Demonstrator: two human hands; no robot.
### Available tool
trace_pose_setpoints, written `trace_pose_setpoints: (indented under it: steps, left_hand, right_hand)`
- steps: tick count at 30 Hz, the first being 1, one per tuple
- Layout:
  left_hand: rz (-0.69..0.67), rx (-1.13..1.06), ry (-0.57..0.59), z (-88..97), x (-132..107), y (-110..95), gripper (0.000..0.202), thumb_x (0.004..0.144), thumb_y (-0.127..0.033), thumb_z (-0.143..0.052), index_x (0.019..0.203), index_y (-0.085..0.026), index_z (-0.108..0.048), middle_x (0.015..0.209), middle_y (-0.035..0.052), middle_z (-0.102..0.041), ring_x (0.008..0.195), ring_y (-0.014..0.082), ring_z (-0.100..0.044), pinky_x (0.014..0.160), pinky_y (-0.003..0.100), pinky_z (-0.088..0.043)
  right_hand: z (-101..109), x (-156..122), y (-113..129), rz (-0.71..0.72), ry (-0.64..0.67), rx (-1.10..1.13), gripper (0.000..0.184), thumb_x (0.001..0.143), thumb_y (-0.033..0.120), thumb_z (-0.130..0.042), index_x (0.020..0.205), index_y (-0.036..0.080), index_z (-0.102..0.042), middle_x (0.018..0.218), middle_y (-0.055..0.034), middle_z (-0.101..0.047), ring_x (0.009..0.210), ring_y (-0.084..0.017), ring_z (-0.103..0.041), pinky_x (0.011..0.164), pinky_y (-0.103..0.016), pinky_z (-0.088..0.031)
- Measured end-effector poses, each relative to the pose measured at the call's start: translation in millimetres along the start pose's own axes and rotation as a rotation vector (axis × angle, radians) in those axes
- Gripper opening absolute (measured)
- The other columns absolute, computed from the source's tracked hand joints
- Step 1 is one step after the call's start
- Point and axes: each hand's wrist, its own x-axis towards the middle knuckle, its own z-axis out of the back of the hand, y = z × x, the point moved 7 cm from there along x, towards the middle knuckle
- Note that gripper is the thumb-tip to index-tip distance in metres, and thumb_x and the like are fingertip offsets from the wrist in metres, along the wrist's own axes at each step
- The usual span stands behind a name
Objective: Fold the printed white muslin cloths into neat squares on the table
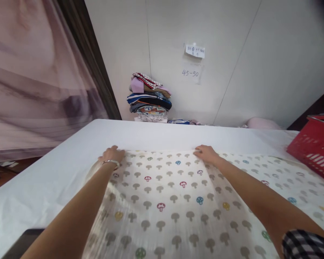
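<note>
A white cloth (175, 205) printed with grey and coloured mushrooms lies spread over the white table. At its far left corner my left hand (112, 156) is closed on the edge, a bracelet (112, 162) round the wrist. My right hand (206, 154) pinches the same far edge further right, its fingertips partly hidden by the hand. Between the two hands the edge runs nearly straight. To the right of my right arm more of the cloth stretches out, and its near side passes below the picture.
The white table (54, 172) ends at a pale wall with paper notes (194, 51). Folded fabrics (149, 97) are stacked behind its far edge. A red plastic basket (313, 144) stands at the right, a dark flat object (23, 242) at the near left. A pink curtain (37, 79) hangs left.
</note>
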Motion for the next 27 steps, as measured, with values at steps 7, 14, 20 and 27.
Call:
trace_pose_setpoints:
  steps: [7,14,20,27]
  left_hand:
    - [-0.640,0.128,0.011,-16.1,-51.3,-111.3,0.029,0.086,-0.027,-0.037,0.097,-0.022,-0.063,0.110,0.0060,-0.061,0.106,0.0208,-0.048,0.093,0.034,-0.033]
    - [-0.919,0.064,0.178,-65.6,-102.6,-184.5,0.020,0.083,-0.023,-0.046,0.093,-0.021,-0.064,0.100,0.0094,-0.062,0.102,0.0224,-0.048,0.089,0.035,-0.034]
    - [-0.734,0.079,0.112,-71.2,-83.4,-188.6,0.021,0.083,-0.018,-0.042,0.091,-0.019,-0.061,0.099,0.0119,-0.059,0.101,0.0241,-0.048,0.086,0.039,-0.036]
    - [-0.729,0.070,0.082,-72.7,-111.6,-200.0,0.034,0.084,-0.015,-0.036,0.110,-0.021,-0.056,0.119,0.0111,-0.055,0.115,0.0234,-0.042,0.100,0.041,-0.026]
  right_hand:
    - [-14.7,21.5,42.7,0.070,0.003,0.081,0.021,0.083,0.027,-0.046,0.090,0.021,-0.065,0.098,-0.0021,-0.065,0.091,-0.017,-0.057,0.079,-0.026,-0.038]
    - [-14.8,27.2,50.0,0.027,-0.046,0.045,0.020,0.084,0.024,-0.044,0.084,0.021,-0.063,0.092,-0.0012,-0.066,0.085,-0.017,-0.057,0.075,-0.026,-0.037]
    - [-15.4,31.0,55.2,0.027,-0.123,-0.007,0.023,0.088,0.023,-0.039,0.086,0.019,-0.061,0.095,-0.0042,-0.063,0.089,-0.018,-0.053,0.078,-0.029,-0.033]
    - [-22.4,27.7,58.5,0.017,-0.173,-0.075,0.023,0.089,0.025,-0.038,0.094,0.016,-0.059,0.099,-0.0099,-0.058,0.098,-0.022,-0.047,0.081,-0.032,-0.030]
